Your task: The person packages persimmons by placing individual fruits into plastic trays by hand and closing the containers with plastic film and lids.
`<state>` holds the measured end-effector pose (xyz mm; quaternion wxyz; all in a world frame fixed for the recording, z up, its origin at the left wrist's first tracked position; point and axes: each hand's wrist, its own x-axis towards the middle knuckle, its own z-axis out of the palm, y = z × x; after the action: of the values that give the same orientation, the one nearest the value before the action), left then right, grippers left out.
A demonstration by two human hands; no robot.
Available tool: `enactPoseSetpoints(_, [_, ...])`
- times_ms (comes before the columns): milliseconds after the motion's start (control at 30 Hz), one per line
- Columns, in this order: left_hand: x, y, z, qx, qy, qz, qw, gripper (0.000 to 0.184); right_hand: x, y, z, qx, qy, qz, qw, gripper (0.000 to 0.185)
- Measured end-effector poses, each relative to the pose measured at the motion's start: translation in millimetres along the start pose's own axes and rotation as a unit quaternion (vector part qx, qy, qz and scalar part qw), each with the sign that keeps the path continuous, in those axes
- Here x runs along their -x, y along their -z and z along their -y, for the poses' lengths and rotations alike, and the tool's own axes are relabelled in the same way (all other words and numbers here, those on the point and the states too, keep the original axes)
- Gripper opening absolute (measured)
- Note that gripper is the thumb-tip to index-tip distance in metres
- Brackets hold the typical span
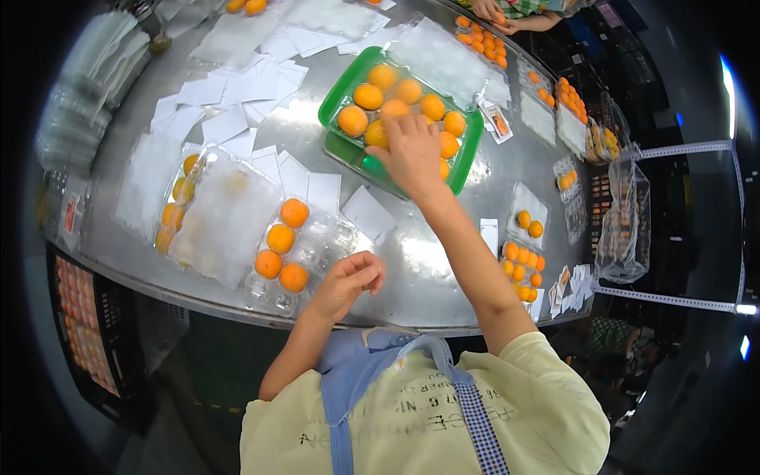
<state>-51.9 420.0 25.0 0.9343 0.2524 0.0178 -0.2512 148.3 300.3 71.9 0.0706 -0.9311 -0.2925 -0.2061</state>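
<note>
My right hand (412,154) reaches down into a green tray (336,93) of oranges. Its fingers curl over an orange (378,134), with the thumb at the near side; the underside of the grip is hidden. More oranges (368,96) lie around it in the tray. Loosely curled, my left hand (356,281) hovers above the near edge of the metal table, with nothing visible in it. Just left of that hand is a clear plastic fruit pack (317,229) with several oranges (281,238) in its cups and other cups bare.
A padded sheet (226,222) covers part of another pack at left. White cards (226,123) are scattered on the metal table (427,273). Stacked clear trays (95,87) stand far left. Packed oranges (522,269) sit at right. A co-worker's hands (499,16) handle fruit at the far side.
</note>
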Motion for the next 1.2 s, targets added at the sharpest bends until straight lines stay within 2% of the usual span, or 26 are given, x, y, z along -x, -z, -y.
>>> enactPoseSetpoints(167, [2,0,7,0.001,0.022,-0.038,0.999,0.010,1,-7,-7,-0.048,-0.046,0.040,0.997,0.054])
enactPoseSetpoints(267, [3,-2,8,-0.021,0.018,-0.043,0.999,0.011,6,-8,-15,-0.099,-0.034,-0.050,0.993,0.050])
enactPoseSetpoints(333, [5,-7,6,-0.017,0.014,-0.048,0.999,0.011,8,5,-16,-0.198,-0.089,-0.074,0.973,0.049])
enactPoseSetpoints(400, [7,-6,9,-0.018,0.009,-0.058,0.998,0.011,20,30,-25,-0.326,-0.157,-0.082,0.929,0.048])
enactPoseSetpoints(467, [8,-10,10,-0.015,0.021,-0.064,0.998,0.010,40,52,-29,-0.480,-0.232,-0.074,0.843,0.047])
enactPoseSetpoints(567, [7,-10,15,-0.027,0.039,-0.059,0.997,0.009,104,72,-53,-0.528,-0.306,-0.047,0.791,0.048])
enactPoseSetpoints(700, [1,-24,23,-0.064,0.074,-0.080,0.992,0.010,230,65,-105,-0.466,-0.436,-0.064,0.767,0.045])
enactPoseSetpoints(767, [-1,-31,31,-0.079,0.086,-0.087,0.989,0.010,289,79,-128,-0.373,-0.484,-0.068,0.788,0.045])
enactPoseSetpoints(933, [-5,-42,55,-0.123,0.112,-0.071,0.983,0.008,414,102,-207,-0.201,-0.576,-0.125,0.782,0.048])
enactPoseSetpoints(1000, [-7,-51,67,-0.145,0.126,-0.089,0.977,0.009,451,107,-243,-0.193,-0.574,-0.130,0.785,0.049])
enactPoseSetpoints(1100, [-12,-65,89,-0.150,0.140,-0.108,0.973,0.011,461,125,-262,-0.079,-0.498,-0.027,0.863,0.049])
enactPoseSetpoints(1133, [-14,-69,96,-0.146,0.143,-0.112,0.972,0.012,466,122,-268,-0.096,-0.466,-0.039,0.878,0.046])
enactPoseSetpoints(1200, [-16,-80,110,-0.143,0.156,-0.120,0.970,0.013,469,121,-272,-0.120,-0.462,-0.025,0.878,0.047])
